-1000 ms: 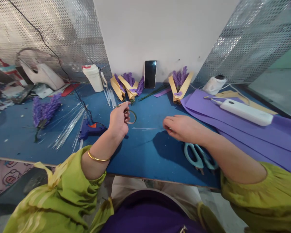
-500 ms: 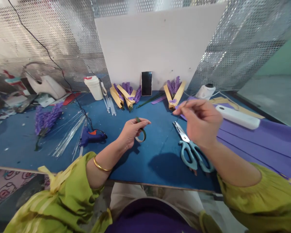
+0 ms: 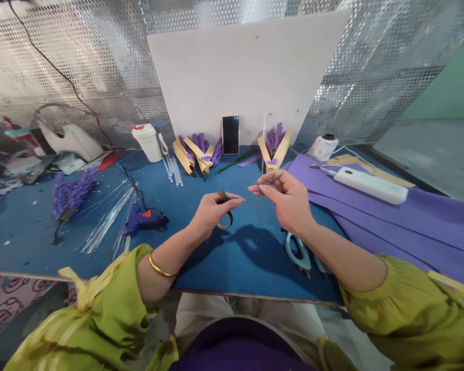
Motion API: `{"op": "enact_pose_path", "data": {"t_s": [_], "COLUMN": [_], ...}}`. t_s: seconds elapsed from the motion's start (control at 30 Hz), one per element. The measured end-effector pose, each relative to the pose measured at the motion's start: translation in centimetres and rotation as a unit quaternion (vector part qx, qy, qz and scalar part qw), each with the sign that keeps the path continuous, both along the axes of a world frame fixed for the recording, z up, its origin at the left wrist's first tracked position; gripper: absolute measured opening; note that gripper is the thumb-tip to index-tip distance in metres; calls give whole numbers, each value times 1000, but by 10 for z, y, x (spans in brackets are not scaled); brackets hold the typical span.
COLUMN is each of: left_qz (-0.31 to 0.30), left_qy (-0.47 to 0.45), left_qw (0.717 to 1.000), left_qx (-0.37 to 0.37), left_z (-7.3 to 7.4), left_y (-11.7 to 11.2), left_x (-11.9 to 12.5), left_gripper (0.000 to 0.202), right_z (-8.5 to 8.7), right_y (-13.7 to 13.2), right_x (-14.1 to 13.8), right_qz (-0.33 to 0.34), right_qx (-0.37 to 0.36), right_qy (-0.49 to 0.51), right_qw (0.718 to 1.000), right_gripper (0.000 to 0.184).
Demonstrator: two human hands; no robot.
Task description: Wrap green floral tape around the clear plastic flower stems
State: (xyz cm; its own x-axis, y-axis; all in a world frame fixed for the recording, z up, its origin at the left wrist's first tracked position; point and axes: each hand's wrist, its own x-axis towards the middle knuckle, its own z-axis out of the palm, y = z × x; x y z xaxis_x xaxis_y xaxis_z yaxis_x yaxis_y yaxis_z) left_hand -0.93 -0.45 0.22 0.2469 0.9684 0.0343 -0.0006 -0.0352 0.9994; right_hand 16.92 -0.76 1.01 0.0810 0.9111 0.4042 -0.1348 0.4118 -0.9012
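- Green tape roll (image 3: pixel 231 220): held in the left grip (image 3: pixel 212 212), thumb and fingers closed on its ring, apparently just clear of the worktop (image 3: pixel 216 275). No tape can be seen wound round anything between the hands, so wrapping looks not yet begun on this piece.
- Right grip (image 3: pixel 292 201): facing the left one and apart from it, fingertips seemingly pinched on a thin clear strand (image 3: pixel 263 139) that stands upright and looks bare along its visible length.
- Scissors (image 3: pixel 303 263): below the right grip, on the worktop, partly hidden by the forearm and unheld.
- Glue gun (image 3: pixel 143 221): left of the left grip, idle; loose clear sticks (image 3: pixel 110 226) lie farther left, apparently unused stock.
- Purple bunch (image 3: pixel 73 190): well left of the left grip, tied but without paper, so it seems only part made.
- Purple sheets (image 3: pixel 371 216): right of the right grip, lying flat, not folded round any flowers.
- Wrapped bunches (image 3: pixel 206 159): beyond the left grip, in cream paper, apparently finished; another wrapped bunch (image 3: pixel 282 149) stands beyond the right grip.
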Motion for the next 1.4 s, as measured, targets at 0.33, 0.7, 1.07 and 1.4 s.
{"op": "enact_pose_path", "data": {"t_s": [0.33, 0.7, 1.07, 1.4], "left_qz": [-69, -58, -26, -27], "left_qy": [38, 10, -1, 4], "left_qw": [996, 998, 1000, 999], "left_qx": [41, 10, 2, -21], "left_z": [-16, -2, -2, -4], "left_y": [-10, -13, -12, -10], "left_x": [23, 16, 12, 9], "left_gripper": [20, 19, 18, 19], "right_z": [-1, 0, -2, -1], "right_y": [-9, -7, -4, -7], "right_x": [-11, -1, 1, 1], "right_qz": [61, 85, 64, 85], "right_qx": [-83, -121, -174, -147], "right_qy": [57, -45, -9, -23], "right_qw": [993, 988, 983, 985], "right_gripper": [18, 16, 18, 22]}}
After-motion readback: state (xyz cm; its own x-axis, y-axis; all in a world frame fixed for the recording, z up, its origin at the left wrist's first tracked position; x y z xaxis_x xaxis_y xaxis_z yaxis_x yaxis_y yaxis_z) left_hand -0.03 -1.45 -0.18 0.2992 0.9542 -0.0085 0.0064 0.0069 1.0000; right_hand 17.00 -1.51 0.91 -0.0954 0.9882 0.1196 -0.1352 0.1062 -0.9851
